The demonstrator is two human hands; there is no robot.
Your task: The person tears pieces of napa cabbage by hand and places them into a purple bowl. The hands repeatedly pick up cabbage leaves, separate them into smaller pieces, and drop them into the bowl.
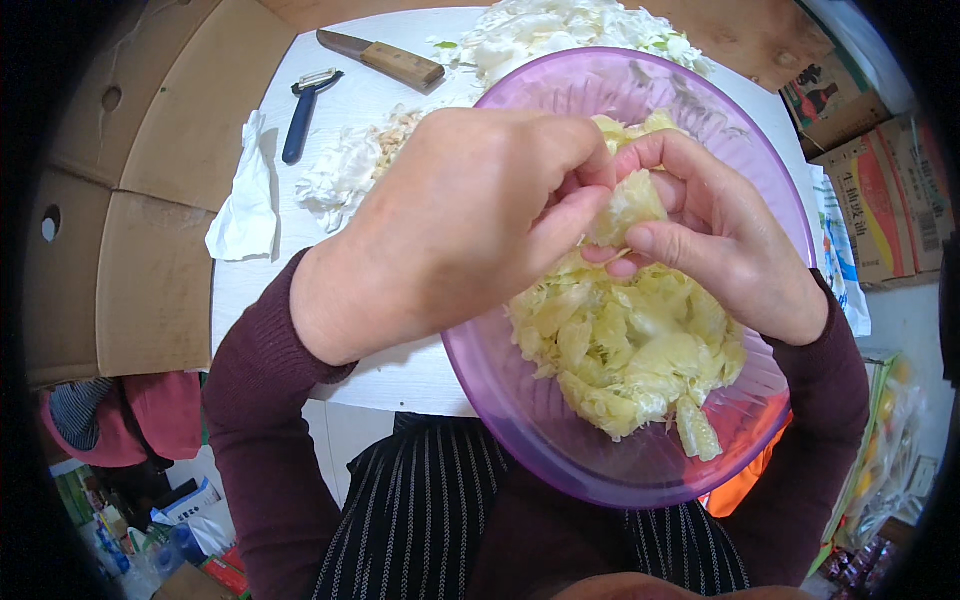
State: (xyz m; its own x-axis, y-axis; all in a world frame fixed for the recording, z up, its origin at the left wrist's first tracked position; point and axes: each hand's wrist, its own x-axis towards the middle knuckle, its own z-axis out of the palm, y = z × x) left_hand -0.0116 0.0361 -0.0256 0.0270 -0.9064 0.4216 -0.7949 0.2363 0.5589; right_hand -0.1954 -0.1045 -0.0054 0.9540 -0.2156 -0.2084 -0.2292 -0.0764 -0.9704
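Note:
Both hands are raised over a translucent purple plastic basin (517, 442). Between the fingers of my right hand (720, 217) is a pale yellow piece of pomelo flesh (634, 206). My left hand (465, 217) pinches at the upper left of that piece; its fingertips are partly hidden behind the knuckles. Below them, a heap of peeled pomelo pulp (637, 337) fills the middle of the basin. A loose segment lies at the heap's lower edge. The basin overhangs the near edge of the white table (405, 375), above my lap.
White peel scraps (570, 30) pile up behind the basin, with a smaller heap of scraps (345, 169) to the left. A wooden-handled knife (382, 58), a dark blue peeler (304, 112) and a crumpled white tissue (247, 195) lie on the left. Cardboard boxes (161, 277) flank the table.

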